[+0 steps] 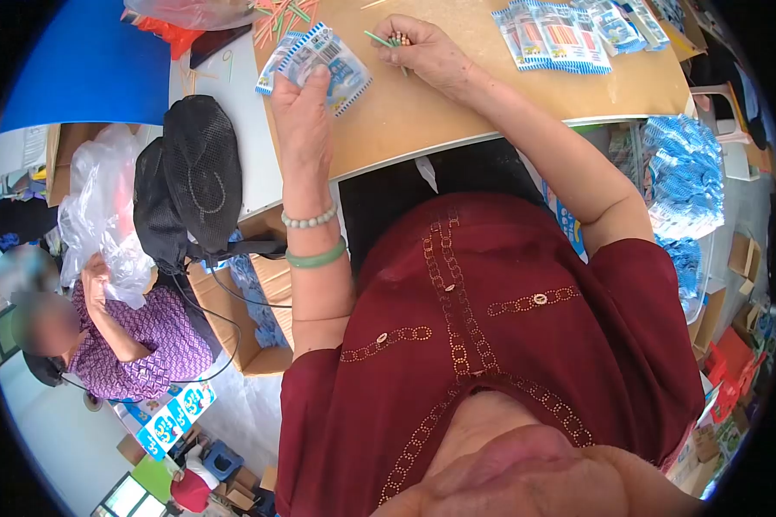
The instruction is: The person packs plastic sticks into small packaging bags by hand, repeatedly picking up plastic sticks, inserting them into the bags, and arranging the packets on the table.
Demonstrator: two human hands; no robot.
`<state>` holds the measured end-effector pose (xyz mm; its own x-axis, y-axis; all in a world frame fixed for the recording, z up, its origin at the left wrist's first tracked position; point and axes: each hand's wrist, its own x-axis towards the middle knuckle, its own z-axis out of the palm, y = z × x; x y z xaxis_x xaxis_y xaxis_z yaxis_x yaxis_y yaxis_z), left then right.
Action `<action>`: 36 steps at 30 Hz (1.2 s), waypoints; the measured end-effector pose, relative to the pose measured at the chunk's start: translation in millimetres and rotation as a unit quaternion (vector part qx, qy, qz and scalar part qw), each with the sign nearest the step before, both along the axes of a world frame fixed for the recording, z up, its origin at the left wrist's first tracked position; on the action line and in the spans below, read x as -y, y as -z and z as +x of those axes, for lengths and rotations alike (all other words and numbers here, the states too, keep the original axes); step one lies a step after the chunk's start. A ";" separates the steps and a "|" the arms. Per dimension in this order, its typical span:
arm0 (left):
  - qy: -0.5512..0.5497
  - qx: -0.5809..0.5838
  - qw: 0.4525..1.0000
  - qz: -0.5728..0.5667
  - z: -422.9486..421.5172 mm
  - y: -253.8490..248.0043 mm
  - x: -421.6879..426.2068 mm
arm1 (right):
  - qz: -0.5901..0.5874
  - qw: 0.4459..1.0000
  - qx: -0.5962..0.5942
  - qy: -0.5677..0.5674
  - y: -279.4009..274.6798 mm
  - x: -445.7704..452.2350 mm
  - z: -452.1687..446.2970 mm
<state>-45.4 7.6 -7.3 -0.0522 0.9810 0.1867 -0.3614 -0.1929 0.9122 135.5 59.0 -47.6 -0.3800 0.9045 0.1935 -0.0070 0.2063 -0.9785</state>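
Note:
My left hand (306,112), with a beaded bracelet and a green bangle on its wrist, pinches a small blue-and-white printed packet (343,67) between thumb and fingers. Another such packet lies partly behind it. To the right, my right hand (418,53) is closed around a small bunch of thin coloured sticks (397,40), some green and some pinkish, whose ends poke out past the fingers. Loose pink and green sticks (278,15) lie on the tan tabletop (388,129) at the top left.
Striped packets (553,36) showing coloured sticks lie at the table's right. Black mesh bags (200,164) hang at the left edge. A co-worker in purple (159,336) handles a clear plastic bag (103,207). Blue-and-white packets (683,172) fill a container below right.

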 end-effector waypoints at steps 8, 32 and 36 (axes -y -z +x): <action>0.001 -0.179 0.984 0.024 19.0 1.4 6.0 | 0.067 0.995 -0.003 0.068 8.5 3.9 -6.5; -0.066 -0.264 0.962 -0.005 5.8 30.9 11.7 | 0.117 0.990 0.062 0.050 -0.2 10.9 10.0; -0.153 -0.391 0.905 0.075 15.6 26.8 16.2 | 0.024 0.997 -0.009 0.077 -38.5 15.2 19.4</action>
<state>-29.8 -8.6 -34.1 -0.1112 0.9038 0.4133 0.4742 -0.3172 0.8213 154.9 43.7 -9.1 -0.2336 0.9414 0.2433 0.0106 0.2527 -0.9675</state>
